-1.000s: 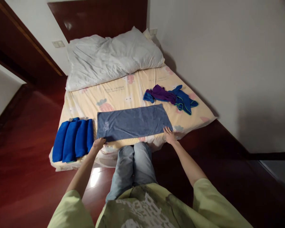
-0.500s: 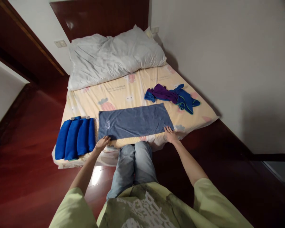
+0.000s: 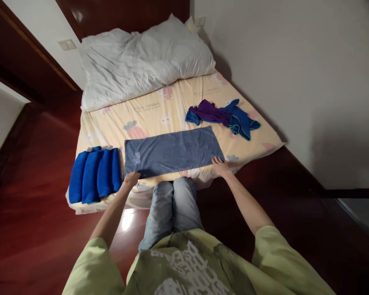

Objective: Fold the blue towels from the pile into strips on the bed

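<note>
A grey-blue towel (image 3: 174, 151) lies spread flat along the near edge of the bed, with small white lettering at its left end. My left hand (image 3: 132, 178) is at its near left corner, fingers closed on the cloth. At the near right corner my right hand (image 3: 219, 166) rests on the towel with its fingers spread. Left of the towel are several rolled or folded bright blue towels (image 3: 90, 175) side by side. Beyond its right end lies a crumpled heap of purple cloth (image 3: 209, 112) and blue cloth (image 3: 241, 123) with green edging.
The bed (image 3: 107, 127) has a yellow patterned sheet. A large pale pillow or quilt (image 3: 144, 61) lies across its far end, before a dark headboard (image 3: 126, 14). A white wall (image 3: 289, 82) stands to the right, and dark red floor (image 3: 33, 184) shows on the left.
The view has shifted slightly. My left hand's fingers have closed at the towel's near left corner; my right hand stays at the near right corner. The towel still lies flat.
</note>
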Available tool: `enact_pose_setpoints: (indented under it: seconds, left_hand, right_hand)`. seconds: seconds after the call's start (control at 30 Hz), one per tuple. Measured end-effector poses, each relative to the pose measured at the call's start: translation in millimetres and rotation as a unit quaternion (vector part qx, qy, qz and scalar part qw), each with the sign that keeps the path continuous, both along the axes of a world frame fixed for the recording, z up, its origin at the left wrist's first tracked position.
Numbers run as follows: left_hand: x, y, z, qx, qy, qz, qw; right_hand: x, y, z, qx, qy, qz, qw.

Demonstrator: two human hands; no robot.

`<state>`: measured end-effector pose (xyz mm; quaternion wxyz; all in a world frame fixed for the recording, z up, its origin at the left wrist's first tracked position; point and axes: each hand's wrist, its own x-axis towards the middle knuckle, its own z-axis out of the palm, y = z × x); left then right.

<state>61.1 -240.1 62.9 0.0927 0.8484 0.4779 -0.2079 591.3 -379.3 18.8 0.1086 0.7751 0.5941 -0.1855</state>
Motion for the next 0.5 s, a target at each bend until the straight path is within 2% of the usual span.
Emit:
enact_pose_setpoints:
  seconds: [0.07,0.13,0.2,0.23,0.3,0.37,0.43,0.5]
  left_hand:
    - [22.1,3.0,1.9,0.025,-0.026,0.000,0.999]
    - [53.2,3.8,-1.6,0.078,-0.099,-0.001,0.992]
    - [88.0,1.5,-12.3,0.130,-0.186,0.012,0.974]
    - [104.4,-1.0,-20.1,0.140,-0.216,0.020,0.966]
    - [131.3,-8.0,-38.1,0.134,-0.247,0.040,0.959]
    - [148.3,-15.4,-55.1,0.123,-0.254,0.064,0.957]
    - [155.8,-20.1,-66.2,0.123,-0.254,0.080,0.956]
    - [154.8,-19.9,-69.8,0.126,-0.254,0.076,0.956]
  right_hand:
    - [-9.0,16.3,9.0,0.016,0.007,-0.016,1.000]
    - [-32.3,36.6,16.6,0.108,0.016,-0.007,0.994]
    - [-68.3,56.5,18.8,0.222,0.029,0.012,0.975]
    - [-88.6,64.8,16.9,0.251,0.039,0.017,0.967]
    - [-127.5,76.2,7.5,0.252,0.061,0.021,0.966]
    - [-156.7,81.2,-6.0,0.227,0.075,0.014,0.971]
    - [-171.4,82.3,-17.7,0.215,0.080,0.005,0.973]
    - [-170.2,82.2,-23.9,0.217,0.086,0.011,0.972]
